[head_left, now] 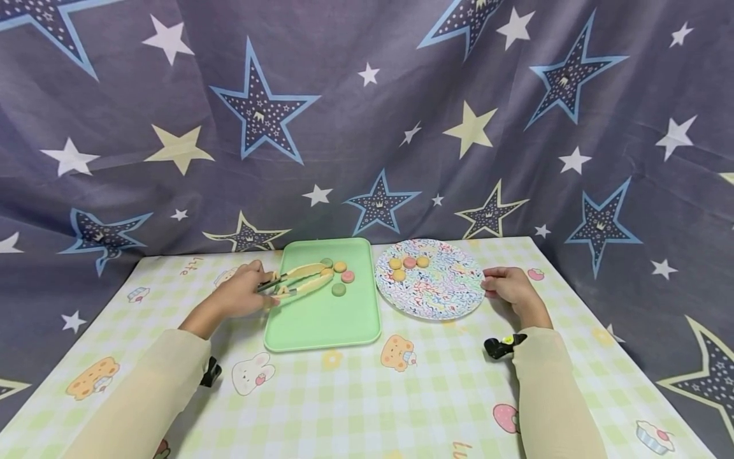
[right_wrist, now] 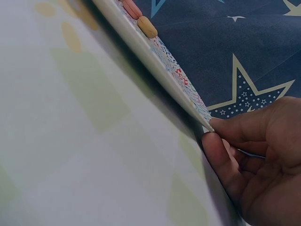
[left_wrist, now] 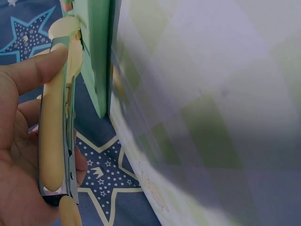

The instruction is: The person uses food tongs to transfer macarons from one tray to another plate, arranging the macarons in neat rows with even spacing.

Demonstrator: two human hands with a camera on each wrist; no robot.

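My left hand (head_left: 243,292) grips a pair of yellow and metal tongs (left_wrist: 52,127) over the left part of a green tray (head_left: 304,328). Between the tong tips lies a yellow macaron (head_left: 326,272); whether they squeeze it I cannot tell. Close by on the tray are another yellow macaron (head_left: 340,266), a pink macaron (head_left: 347,276) and two green ones, the nearer green macaron (head_left: 339,289) apart from the rest. With thumb and fingers my right hand (head_left: 512,291) pinches the right rim of a colourful patterned plate (head_left: 436,296). Three yellow macarons and a pink macaron (head_left: 409,262) sit on it.
Tray and plate stand side by side towards the back of a table with a green checked cloth (head_left: 321,408). A dark star-patterned curtain (head_left: 344,127) hangs right behind the table and along its sides.
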